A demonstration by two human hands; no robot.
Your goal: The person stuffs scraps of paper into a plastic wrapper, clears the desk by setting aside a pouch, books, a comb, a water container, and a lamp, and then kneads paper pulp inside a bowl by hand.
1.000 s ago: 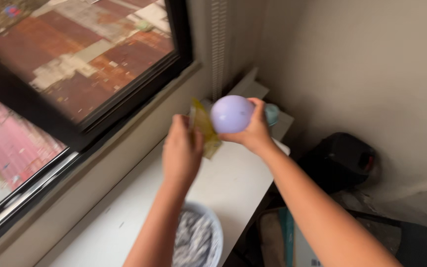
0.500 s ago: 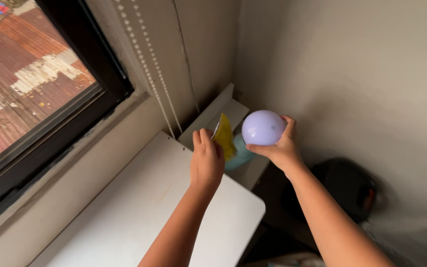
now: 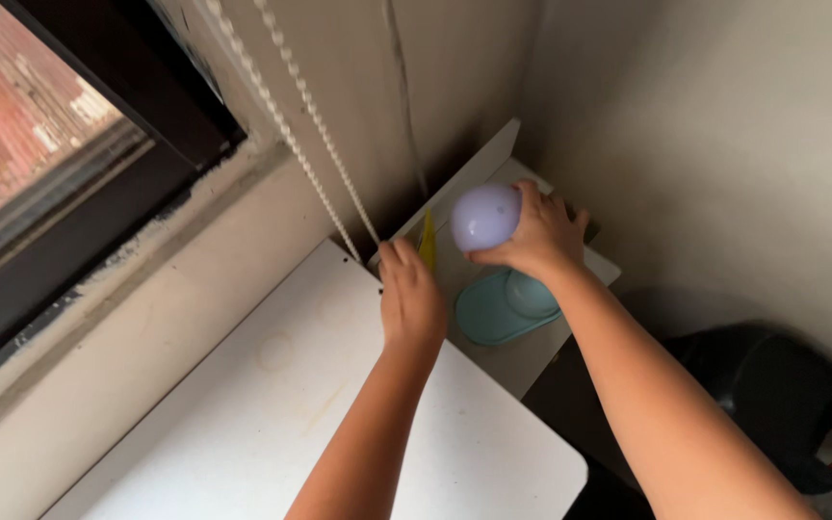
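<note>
Gripping a lilac ball, right hand is wrapped round it; left hand just beside pinches a yellow packet. Teal dish sits under the right hand, bead cord above the left.

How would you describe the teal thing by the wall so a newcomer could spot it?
Start at the white table under the window, then go to the lower white shelf in the corner. The teal dish lies there, under the right hand holding a lilac ball; it is the only flat teal piece.
</note>
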